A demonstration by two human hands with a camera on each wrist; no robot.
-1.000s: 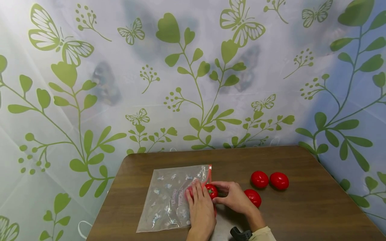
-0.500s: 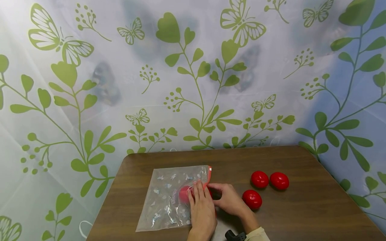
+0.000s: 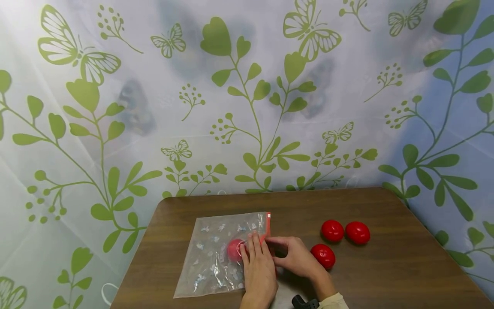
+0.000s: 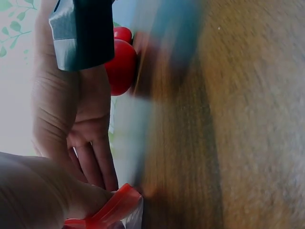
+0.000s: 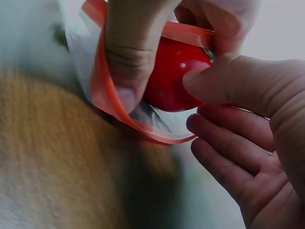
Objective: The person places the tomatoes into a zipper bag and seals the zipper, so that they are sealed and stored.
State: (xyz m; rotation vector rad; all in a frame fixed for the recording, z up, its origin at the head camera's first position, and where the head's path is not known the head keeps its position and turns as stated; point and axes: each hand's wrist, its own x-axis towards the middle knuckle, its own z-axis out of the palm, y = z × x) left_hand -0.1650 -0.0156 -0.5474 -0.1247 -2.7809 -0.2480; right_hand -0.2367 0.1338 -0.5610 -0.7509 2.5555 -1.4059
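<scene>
A clear zip bag (image 3: 208, 274) with printed figures lies flat, its orange-red mouth to the right. Through its film shows a red tomato (image 3: 234, 250). My left hand (image 3: 258, 272) rests over the mouth end, its thumb hooked inside the orange rim (image 5: 112, 98) in the right wrist view. My right hand (image 3: 299, 259) holds another tomato (image 5: 171, 76) in the bag's opening, thumb on its skin; a bit of green stem shows. Most of that tomato is hidden by the hands in the head view. In the left wrist view the orange strip (image 4: 116, 205) lies beside my left thumb.
Three loose tomatoes lie right of my right hand: a near one (image 3: 323, 256), a far one (image 3: 332, 231) and a rightmost one (image 3: 357, 232). The brown wooden table (image 3: 405, 274) meets a leaf-patterned curtain (image 3: 231, 163) at the back.
My right hand has shifted slightly left, moving the tomato into the bag's mouth. The tomato under the film has slid left. My left hand has stayed nearly still.
</scene>
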